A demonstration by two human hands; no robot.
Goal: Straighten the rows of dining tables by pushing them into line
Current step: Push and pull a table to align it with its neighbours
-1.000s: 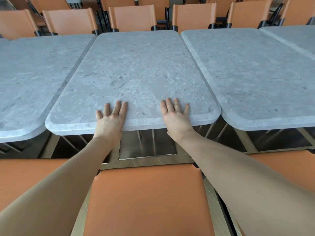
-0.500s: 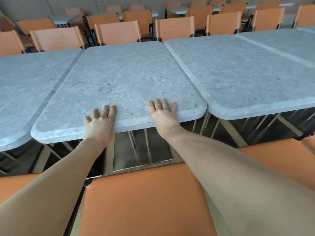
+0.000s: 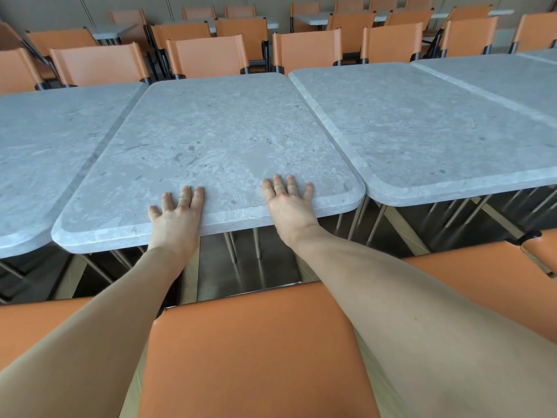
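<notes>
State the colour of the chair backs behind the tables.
Orange chair backs, clearest in the head view.

Orange chairs (image 3: 208, 57) are standing in rows behind, more tables (image 3: 319, 17) are sitting before a beige panelled wall (image 3: 60, 10).

Orange chair back (image 3: 256, 354) at bottom centre of the frame — two more orange chairs (image 3: 36, 324) (image 3: 482, 279) at lower left and lower right. Row of orange chairs (image 3: 208, 55) across the upper frame. Beige panelled wall (image 3: 90, 7) along the top edge — wood-tone floor (image 3: 190, 282) below.
</notes>
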